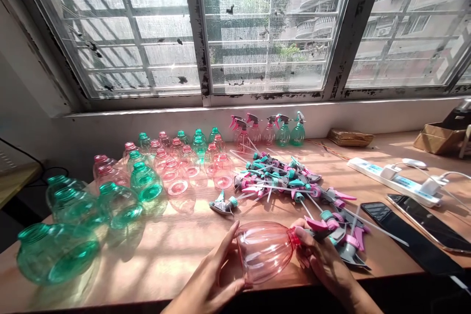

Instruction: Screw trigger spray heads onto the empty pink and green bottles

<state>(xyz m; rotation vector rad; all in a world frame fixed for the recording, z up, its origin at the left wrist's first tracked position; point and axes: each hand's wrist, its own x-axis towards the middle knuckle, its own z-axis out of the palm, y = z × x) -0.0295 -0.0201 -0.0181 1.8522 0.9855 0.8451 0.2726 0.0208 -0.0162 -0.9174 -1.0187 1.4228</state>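
In the left fingers (227,240), gripped around its base, is a sideways pink bottle (265,252); the right fingers (304,237) clasp a spray head (317,225) at its neck. Beyond them lies a sprayer heap (273,172), with open bottles (145,181) farther left.

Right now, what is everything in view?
Held bottle: one, clear pink, front centre
Open bottles: about twenty, green and pink, left, centre
Spray bottles: about six, pink and green, back wall
Loose spray heads: many, pink, teal, grey, centre right
Phones: two, dark, right
Power strip: one, white, right
Plugs: two, white, on strip
Packet: one, brown, back right
Box: one, brown, far right
Table: one, brown, beneath
Side surface: one, yellowish, far left
Window: one, grey, back
Left hand: one, bare, fingers at bottle's base
Right hand: one, bare, fingers at its neck
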